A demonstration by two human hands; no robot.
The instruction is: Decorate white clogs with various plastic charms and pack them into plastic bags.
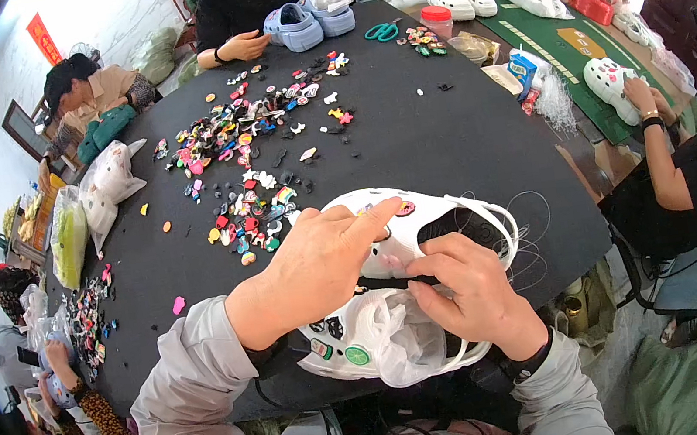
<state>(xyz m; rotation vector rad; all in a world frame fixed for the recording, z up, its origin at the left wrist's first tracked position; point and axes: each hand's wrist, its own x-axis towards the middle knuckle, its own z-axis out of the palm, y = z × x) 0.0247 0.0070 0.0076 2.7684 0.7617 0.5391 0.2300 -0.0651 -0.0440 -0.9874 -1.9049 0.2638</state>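
Observation:
A pair of white clogs lies at the table's near edge. The farther clog [394, 227] is tilted, with a round pink shoe charm [405, 208] on its upper. Over that clog lies my left hand [315, 261], its index finger stretched to the charm and its other fingers bent against the shoe. My right hand [475, 298] is closed, thumb and fingers pinching at the clog's near side by a dark strip; the exact grip is partly hidden. The nearer clog [324, 366] has green and black charms and is stuffed with a white plastic bag [403, 333].
Piles of colourful shoe charms [236, 131] spread over the black table [409, 139]. Teal scissors [382, 32] and a red-lidded jar [436, 21] lie farther back. Light blue clogs [294, 29] sit by a person opposite. At right, another person handles a white clog [609, 86].

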